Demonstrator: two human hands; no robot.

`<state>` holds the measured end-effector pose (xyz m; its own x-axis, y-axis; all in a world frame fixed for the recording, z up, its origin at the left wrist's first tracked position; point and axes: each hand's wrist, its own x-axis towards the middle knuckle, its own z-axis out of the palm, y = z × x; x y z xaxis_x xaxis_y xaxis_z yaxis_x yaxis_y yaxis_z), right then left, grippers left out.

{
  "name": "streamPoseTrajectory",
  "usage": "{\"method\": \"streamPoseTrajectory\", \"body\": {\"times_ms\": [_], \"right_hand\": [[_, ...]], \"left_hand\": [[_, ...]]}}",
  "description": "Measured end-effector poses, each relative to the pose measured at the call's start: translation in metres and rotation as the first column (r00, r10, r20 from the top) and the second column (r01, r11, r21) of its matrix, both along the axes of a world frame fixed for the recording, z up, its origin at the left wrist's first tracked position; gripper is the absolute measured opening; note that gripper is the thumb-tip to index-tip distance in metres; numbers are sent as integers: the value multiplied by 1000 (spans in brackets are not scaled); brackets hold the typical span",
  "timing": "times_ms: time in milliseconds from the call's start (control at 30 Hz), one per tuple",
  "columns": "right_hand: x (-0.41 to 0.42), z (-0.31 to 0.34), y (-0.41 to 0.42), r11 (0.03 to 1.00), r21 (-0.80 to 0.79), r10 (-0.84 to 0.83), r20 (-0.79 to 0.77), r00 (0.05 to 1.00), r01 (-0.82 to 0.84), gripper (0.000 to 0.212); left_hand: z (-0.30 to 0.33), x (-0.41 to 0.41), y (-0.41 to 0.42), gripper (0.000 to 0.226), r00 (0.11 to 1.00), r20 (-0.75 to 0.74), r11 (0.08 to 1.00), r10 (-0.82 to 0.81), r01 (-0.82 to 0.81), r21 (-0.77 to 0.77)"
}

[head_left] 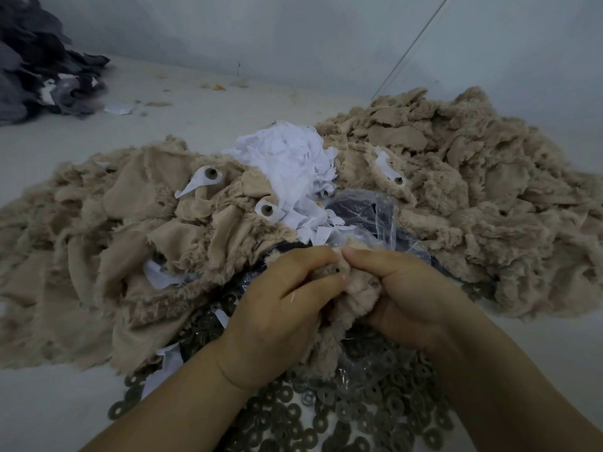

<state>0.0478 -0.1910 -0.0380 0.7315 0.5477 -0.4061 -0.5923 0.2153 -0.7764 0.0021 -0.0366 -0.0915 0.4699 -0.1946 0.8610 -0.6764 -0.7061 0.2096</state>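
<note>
**Item held: tan plush piece** (355, 288). A small scrap of fuzzy fabric, in front of the white scrap heap (287, 158) on the side nearest the person. It is raised a little above the washers. A small dark stud (336, 270) shows in its upper edge, between the two thumbs.

**Left hand** (280, 308). In front of the scrap heap. The grip is curled, with thumb and fingers pinching the left side of the plush piece.

**Right hand** (401, 298). In front and slightly right of the scrap heap. The grip is curled, pinching the right side of the same piece. The two thumb tips nearly meet.

**White scrap heap.** Loose torn white pieces, piled at the middle of the counter (195, 102).

**Washers** (359, 412). A spread of dull flat rings with holes, in front of the scrap heap, beneath both hands and wrists.

**Clear plastic bag** (375, 210). Crumpled with dark contents, just right of and touching the scrap heap's front edge.

**Left plush heap** (114, 243). Tan fuzzy fabric lying left of the scrap heap and against it. Two round eyes on white patches (210, 173) (267, 209) sit in it.

**Right plush heap** (473, 190). A larger mound of the same fabric, right of the scrap heap. One eye on a white patch (398, 181) sits near its inner edge.

**Dark cloth pile** (36, 66). Grey and black fabric, far left of and behind the scrap heap, well apart from it.

**Wall** (293, 34). Pale, standing behind the scrap heap, with a thin cord (414, 44) running slantwise down it.
</note>
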Motion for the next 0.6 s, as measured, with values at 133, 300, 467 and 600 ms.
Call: {"method": "streamPoseTrajectory", "body": {"times_ms": [133, 300, 467, 600], "right_hand": [[0, 5, -1, 996, 68, -44, -98, 994, 51, 35], [-6, 3, 1, 998, 37, 51, -23, 998, -50, 43], [-7, 3, 1, 999, 24, 34, -11, 999, -33, 46], [-7, 3, 5, 997, 62, -33, -46, 998, 36, 45]], "left_hand": [[-2, 1, 3, 26, 999, -15, 998, 31, -31, -45], [-3, 3, 3, 20, 1000, -2, 999, 30, -31, -33], [-6, 4, 3, 18, 999, 26, 999, 45, -44, -24], [-8, 5, 4, 17, 994, 82, 996, 76, -72, -49]]}}
